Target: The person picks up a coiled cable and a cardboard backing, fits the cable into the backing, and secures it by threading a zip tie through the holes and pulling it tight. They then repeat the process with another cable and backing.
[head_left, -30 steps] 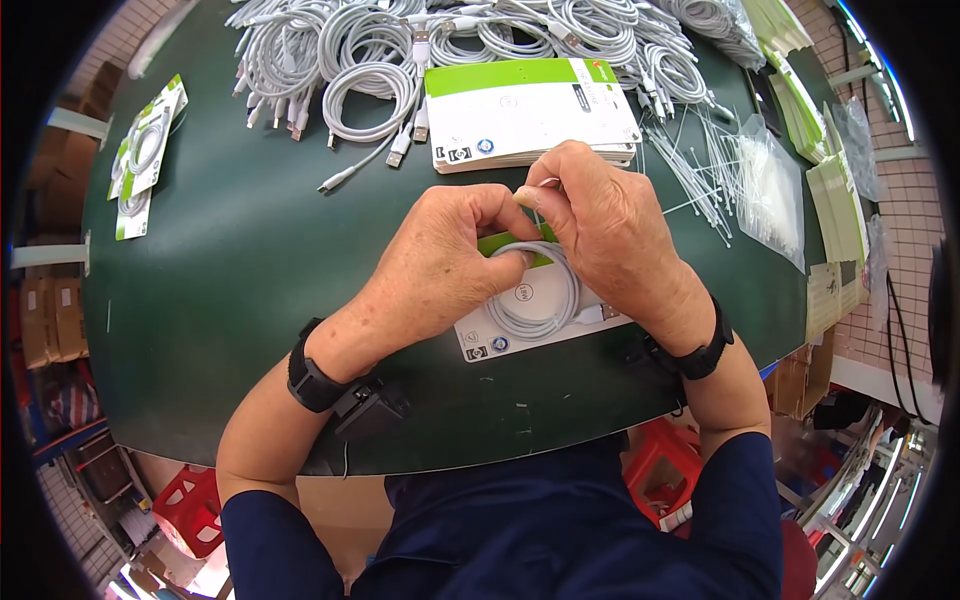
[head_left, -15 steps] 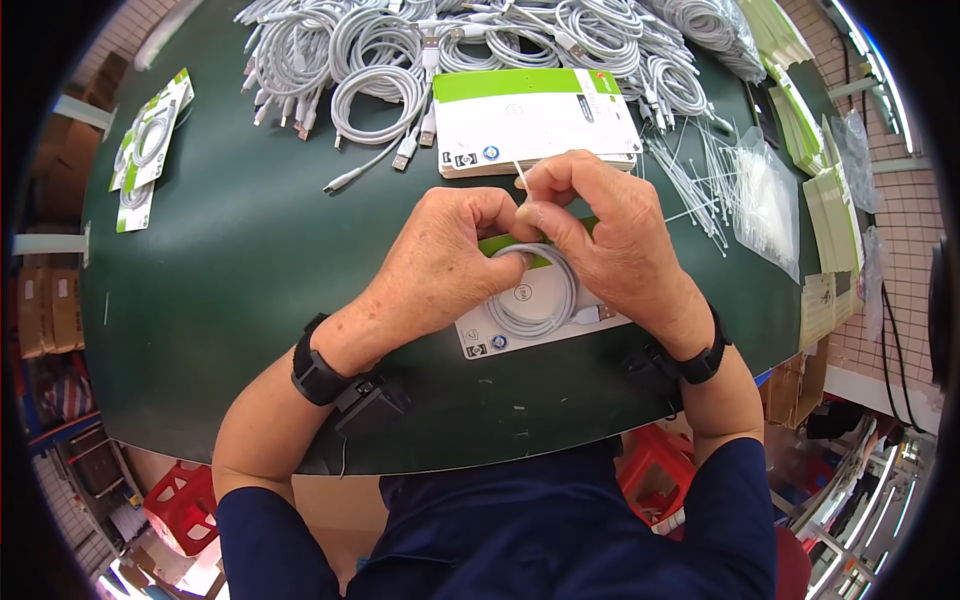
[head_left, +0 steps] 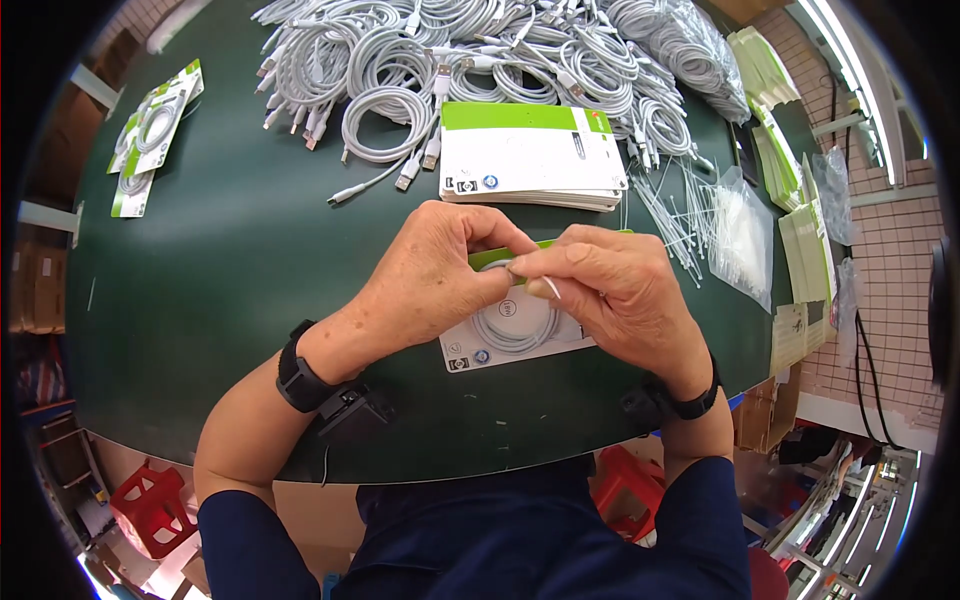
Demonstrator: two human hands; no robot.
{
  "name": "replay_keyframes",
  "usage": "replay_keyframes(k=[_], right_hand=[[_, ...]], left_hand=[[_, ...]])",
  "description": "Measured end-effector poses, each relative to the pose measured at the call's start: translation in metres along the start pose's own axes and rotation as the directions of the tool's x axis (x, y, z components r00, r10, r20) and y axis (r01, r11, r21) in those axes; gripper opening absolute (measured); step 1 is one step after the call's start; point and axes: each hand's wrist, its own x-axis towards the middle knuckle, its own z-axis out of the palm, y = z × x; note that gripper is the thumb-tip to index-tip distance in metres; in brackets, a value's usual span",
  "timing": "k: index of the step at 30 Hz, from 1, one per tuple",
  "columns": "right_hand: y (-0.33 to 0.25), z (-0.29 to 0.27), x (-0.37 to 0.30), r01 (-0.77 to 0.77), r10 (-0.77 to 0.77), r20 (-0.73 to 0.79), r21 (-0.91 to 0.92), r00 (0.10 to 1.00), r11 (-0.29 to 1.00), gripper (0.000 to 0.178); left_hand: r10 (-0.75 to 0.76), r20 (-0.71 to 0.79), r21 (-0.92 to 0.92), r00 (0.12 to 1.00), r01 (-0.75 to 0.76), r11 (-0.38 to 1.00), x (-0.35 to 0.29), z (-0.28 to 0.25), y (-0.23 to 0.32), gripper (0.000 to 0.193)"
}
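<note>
A coiled pale grey USB cable (head_left: 515, 346) lies on a white and green backing card (head_left: 508, 325) at the near middle of the table. My left hand (head_left: 425, 265) is closed at the coil's upper edge, thumb and forefinger pinching the cable against the card. In the fingers of my right hand (head_left: 625, 285) is a thin white cable tie (head_left: 552, 287), its end sticking out below the fingertips. The fingertips of both hands meet at the top of the coil and hide where the tie passes. Just beyond stands a stack of similar backing cards (head_left: 530, 150).
Many coiled cables (head_left: 390, 115) are heaped at the back. Loose cable ties (head_left: 670, 215) and a clear bag of ties (head_left: 742, 245) lie to the right, with more card stacks (head_left: 805, 240) along the right edge. Carded cables (head_left: 155, 130) lie at far left.
My right hand has come down and turned over, and the tie's end now points down toward the coil instead of upward. The view has shifted slightly.
</note>
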Motion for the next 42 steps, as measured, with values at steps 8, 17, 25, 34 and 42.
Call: replay_keyframes(k=[8, 17, 25, 34, 42], right_hand=[[-0.006, -0.011, -0.005, -0.058, 0.041, 0.111, 0.156, 0.993, 0.986, 0.024], [-0.007, -0.007, -0.012, -0.127, 0.126, 0.017, 0.15, 0.992, 0.98, 0.026], [0.002, 0.004, -0.013, 0.018, -0.019, -0.139, -0.012, 0.99, 1.0, 0.027], [-0.001, 0.014, -0.013, 0.247, -0.301, -0.269, -0.215, 0.915, 0.945, 0.028], [0.003, 0.016, -0.013, 0.272, -0.323, -0.26, -0.211, 0.91, 0.939, 0.03]], left_hand=[[0.075, -0.04, 0.056, 0.996, -0.073, 0.996, -0.001, -0.004, 0.003, 0.027], [0.176, -0.099, 0.042, 0.979, -0.173, 0.984, -0.001, 0.001, -0.001, 0.028], [0.042, -0.027, 0.013, 0.999, -0.041, 0.999, -0.002, -0.004, 0.006, 0.03], [0.042, -0.038, -0.014, 0.998, -0.042, 0.999, -0.005, -0.008, 0.012, 0.03], [0.098, -0.06, 0.014, 0.993, -0.098, 0.995, -0.004, -0.005, 0.006, 0.028]])
